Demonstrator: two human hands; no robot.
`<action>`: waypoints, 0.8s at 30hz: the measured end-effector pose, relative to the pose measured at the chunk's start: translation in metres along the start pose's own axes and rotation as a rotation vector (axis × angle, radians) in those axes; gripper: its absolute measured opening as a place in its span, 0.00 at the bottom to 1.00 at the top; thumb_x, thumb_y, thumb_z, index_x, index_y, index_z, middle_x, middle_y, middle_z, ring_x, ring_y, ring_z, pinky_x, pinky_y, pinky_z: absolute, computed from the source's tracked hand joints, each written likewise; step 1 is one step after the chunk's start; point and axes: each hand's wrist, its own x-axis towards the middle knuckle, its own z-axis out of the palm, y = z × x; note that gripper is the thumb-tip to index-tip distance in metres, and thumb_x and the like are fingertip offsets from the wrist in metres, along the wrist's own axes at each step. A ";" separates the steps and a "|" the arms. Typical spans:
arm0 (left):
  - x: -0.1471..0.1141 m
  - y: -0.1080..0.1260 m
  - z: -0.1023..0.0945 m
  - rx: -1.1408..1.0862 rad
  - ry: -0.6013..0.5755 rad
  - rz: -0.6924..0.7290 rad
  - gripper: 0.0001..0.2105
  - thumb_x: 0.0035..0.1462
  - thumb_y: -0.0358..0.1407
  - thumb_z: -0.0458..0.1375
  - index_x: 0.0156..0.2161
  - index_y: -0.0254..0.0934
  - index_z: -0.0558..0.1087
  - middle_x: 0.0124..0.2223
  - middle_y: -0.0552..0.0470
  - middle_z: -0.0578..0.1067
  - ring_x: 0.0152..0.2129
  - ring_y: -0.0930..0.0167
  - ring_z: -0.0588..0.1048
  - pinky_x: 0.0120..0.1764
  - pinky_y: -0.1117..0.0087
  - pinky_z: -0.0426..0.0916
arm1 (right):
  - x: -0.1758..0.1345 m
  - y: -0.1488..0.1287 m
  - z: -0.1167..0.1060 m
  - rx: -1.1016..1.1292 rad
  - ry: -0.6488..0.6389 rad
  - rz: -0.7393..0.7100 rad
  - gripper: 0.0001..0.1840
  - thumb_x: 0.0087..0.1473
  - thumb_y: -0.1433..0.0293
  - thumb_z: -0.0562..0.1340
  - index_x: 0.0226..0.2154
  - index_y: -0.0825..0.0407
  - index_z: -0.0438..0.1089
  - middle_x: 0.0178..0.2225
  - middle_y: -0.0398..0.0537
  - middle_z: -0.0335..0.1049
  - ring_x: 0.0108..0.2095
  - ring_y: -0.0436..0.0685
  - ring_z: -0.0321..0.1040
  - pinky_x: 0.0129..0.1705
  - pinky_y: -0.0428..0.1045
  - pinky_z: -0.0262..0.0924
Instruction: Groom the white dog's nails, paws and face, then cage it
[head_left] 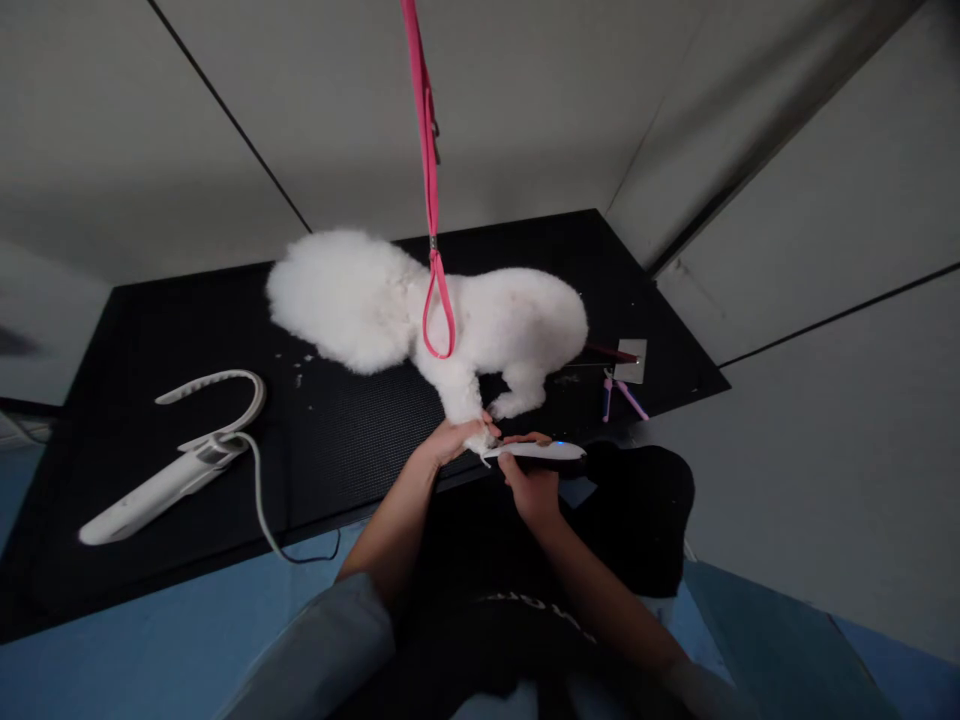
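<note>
A fluffy white dog lies or crouches on a black grooming table, its bushy head end to the left. My left hand is closed around the dog's front paw, drawn out toward the table's near edge. In my right hand is a white and black hair clipper with a small blue light. The clipper's head points left and meets the fur of the paw, just right of my left fingers. Some of my left fingers are hidden behind the paw.
A pink grooming loop hangs in front of the dog's shoulder. On the left lies a white handheld device with a curved arm and a cord. Pink-handled nail clippers and a slicker brush lie to the right. A black stool seat stands near the table.
</note>
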 end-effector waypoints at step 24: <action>0.004 -0.003 -0.002 0.014 0.129 0.024 0.18 0.35 0.40 0.71 0.33 0.33 0.74 0.30 0.49 0.76 0.25 0.69 0.73 0.26 0.71 0.65 | -0.015 0.023 0.004 0.139 -0.125 -0.257 0.23 0.45 0.68 0.65 0.43 0.46 0.57 0.60 0.56 0.55 0.45 0.60 0.70 0.45 0.57 0.67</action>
